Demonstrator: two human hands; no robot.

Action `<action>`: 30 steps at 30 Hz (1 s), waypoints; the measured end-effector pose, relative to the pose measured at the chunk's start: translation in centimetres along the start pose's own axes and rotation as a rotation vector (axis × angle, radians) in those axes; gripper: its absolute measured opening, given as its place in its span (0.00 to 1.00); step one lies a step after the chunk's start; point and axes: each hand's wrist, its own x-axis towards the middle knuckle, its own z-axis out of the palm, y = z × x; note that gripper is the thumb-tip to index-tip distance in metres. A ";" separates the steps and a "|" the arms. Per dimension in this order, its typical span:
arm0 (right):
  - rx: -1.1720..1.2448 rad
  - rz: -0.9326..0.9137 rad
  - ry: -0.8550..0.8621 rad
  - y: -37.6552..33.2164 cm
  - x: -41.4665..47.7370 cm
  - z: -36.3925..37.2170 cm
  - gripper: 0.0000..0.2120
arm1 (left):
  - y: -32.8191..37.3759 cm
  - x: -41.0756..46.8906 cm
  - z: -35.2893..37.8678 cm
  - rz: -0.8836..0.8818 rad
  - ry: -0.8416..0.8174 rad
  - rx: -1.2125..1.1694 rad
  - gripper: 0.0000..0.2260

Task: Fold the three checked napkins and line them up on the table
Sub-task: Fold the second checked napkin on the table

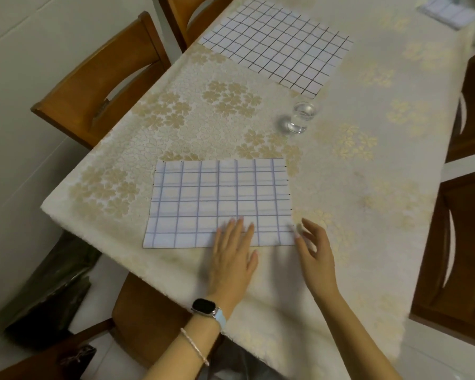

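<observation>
On near napkin (217, 201), left hand (232, 259) flat; right hand (314, 248) hovers beside.

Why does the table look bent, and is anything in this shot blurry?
Head view: the wide-angle lens bows the edges of the cream flowered tablecloth and the brown wooden chairs; the right hand is motion-smeared, the left hand on the blue-checked cloth napkin sharper; lighting is dim, shadows soft.

We count three checked napkins: near napkin (220, 204) lower centre, far napkin (277, 45) top centre, folded napkin (447, 9) upper right. One glass (300, 116), one table (368, 165). Two hands: left hand (232, 250), right hand (314, 248). Five wooden chairs (99, 78) at the frame's edges.
</observation>
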 end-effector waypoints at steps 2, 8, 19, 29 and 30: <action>0.154 0.101 0.035 0.1 -0.7 -0.4 0.18 | 1.9 0.2 1.1 0.041 -0.036 0.026 0.25; 0.371 0.275 0.040 0.1 -0.8 -0.6 0.20 | 3.7 0.4 2.8 -0.039 -0.136 0.125 0.30; 0.442 0.368 -0.056 -1.0 0.5 -1.0 0.18 | 5.9 2.8 3.3 -0.064 -0.079 0.087 0.30; 0.349 0.264 -0.084 -1.0 0.3 -3.4 0.17 | 6.1 3.2 4.1 -0.052 -0.070 0.059 0.34; 0.271 0.211 -0.073 -1.0 0.3 -3.7 0.18 | 6.0 3.0 4.1 -0.030 -0.059 0.043 0.34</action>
